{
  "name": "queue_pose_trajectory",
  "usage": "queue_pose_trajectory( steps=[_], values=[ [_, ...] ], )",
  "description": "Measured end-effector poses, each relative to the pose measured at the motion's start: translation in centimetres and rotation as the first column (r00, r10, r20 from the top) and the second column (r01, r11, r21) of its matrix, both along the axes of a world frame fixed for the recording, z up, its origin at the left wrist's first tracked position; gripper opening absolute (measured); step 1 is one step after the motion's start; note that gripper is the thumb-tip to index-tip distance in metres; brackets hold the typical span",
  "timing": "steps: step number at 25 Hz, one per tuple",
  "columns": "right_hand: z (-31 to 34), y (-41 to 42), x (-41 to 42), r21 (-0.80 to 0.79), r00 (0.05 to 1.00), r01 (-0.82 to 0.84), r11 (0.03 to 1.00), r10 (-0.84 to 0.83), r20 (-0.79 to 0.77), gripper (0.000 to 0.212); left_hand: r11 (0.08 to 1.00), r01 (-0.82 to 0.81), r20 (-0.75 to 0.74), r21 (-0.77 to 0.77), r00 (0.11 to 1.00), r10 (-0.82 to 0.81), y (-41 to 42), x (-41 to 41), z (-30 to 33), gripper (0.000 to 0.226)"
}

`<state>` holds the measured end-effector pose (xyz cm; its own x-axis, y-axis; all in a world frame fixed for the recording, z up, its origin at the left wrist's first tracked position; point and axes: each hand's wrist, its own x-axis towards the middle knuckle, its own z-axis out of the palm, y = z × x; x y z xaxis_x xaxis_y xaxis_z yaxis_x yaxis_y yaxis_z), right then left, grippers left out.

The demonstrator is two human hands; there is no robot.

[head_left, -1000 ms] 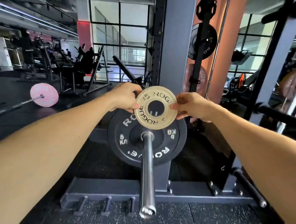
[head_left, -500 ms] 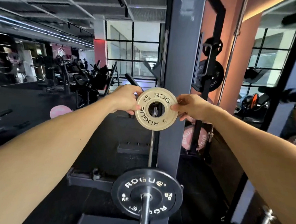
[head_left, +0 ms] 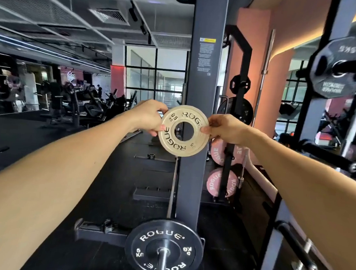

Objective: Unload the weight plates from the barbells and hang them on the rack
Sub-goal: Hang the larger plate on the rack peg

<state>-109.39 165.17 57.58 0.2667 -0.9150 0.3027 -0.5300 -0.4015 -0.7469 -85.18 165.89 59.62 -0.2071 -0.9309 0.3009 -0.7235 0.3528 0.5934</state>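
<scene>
I hold a small cream Rogue plate (head_left: pixel 183 131) upright at chest height in front of the rack's dark upright post (head_left: pixel 203 84). My left hand (head_left: pixel 147 117) pinches its left rim and my right hand (head_left: pixel 224 128) pinches its right rim. Below, a black 5 kg Rogue plate (head_left: pixel 163 249) still sits on the barbell sleeve (head_left: pixel 160 266), whose end points toward me. At the upper right a black 5 kg plate (head_left: pixel 342 68) hangs on a rack peg. An empty peg (head_left: pixel 331 157) sticks out at the right, level with my hands.
Pink Rogue plates (head_left: pixel 217 183) and black plates (head_left: pixel 238 109) hang on a storage post behind the upright. Another bare peg (head_left: pixel 295 246) juts out low on the right. Gym machines (head_left: pixel 80 107) line the far left beyond the dark rubber floor (head_left: pixel 67 144).
The cream plate has come off the barbell and risen with both hands, and my view has tilted up. The black plate on the sleeve now sits much lower in the view.
</scene>
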Motion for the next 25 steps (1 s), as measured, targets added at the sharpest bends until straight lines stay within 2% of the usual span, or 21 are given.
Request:
queue_pose_trajectory(
  steps=[3,9,14,20,22,25],
  values=[
    [1.4,1.9,-3.2,0.001,1.0,-0.003,1.0,0.003,0.013,0.002,1.0,0.017,0.0,-0.021,1.0,-0.017,1.5,-3.0,1.4,0.064],
    [3.2,4.0,-15.8,-0.028,1.0,-0.027,0.999,0.027,0.011,0.002,0.997,0.057,0.004,-0.059,0.998,-0.057,2.7,-15.0,3.0,0.037],
    [4.0,4.1,-31.5,-0.078,0.995,0.04,0.996,-0.046,-0.086,0.007,0.992,0.08,-0.029,-0.095,0.996,-0.083,2.3,-30.6,2.6,0.051],
    [6.5,5.3,-49.1,-0.097,0.99,0.094,0.991,-0.104,-0.098,0.028,0.99,0.127,-0.063,-0.069,0.989,-0.131,2.5,-48.1,4.7,0.04],
    [7.6,5.6,-53.0,-0.096,0.99,0.09,0.991,-0.099,-0.1,0.026,0.989,0.133,-0.07,-0.071,0.988,-0.138,3.0,-52.0,5.7,0.043],
    [8.9,5.8,-56.6,-0.11,0.995,0.052,0.993,-0.061,-0.079,0.011,0.985,0.141,-0.051,-0.101,0.988,-0.147,3.5,-55.6,7.5,0.045]
  ],
)
